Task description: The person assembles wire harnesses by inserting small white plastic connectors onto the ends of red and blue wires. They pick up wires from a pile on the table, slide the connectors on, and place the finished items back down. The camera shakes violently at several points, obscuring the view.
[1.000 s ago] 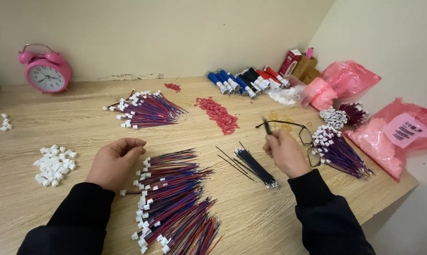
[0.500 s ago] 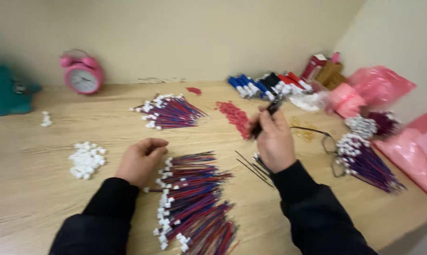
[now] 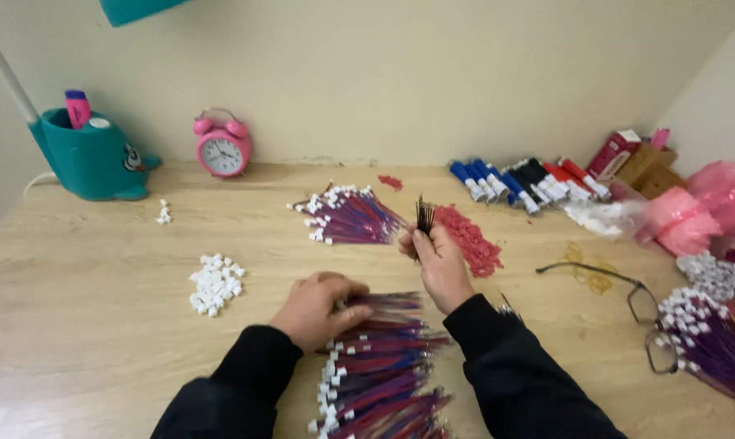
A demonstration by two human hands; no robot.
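Above red pile (image 3: 469,237), right hand (image 3: 439,264) pinches thin black wire bundle (image 3: 424,216) upright; left hand (image 3: 317,307) curled, fingers resting on red-blue wires (image 3: 383,366).

Single head-worn view is looking down and forward across the wooden table (image 3: 99,341) toward the wall (image 3: 400,73) at 12 o'clock. It is sitting close above the forearms, which are entering from 6 o'clock; the table is filling the lower two thirds of the frame.
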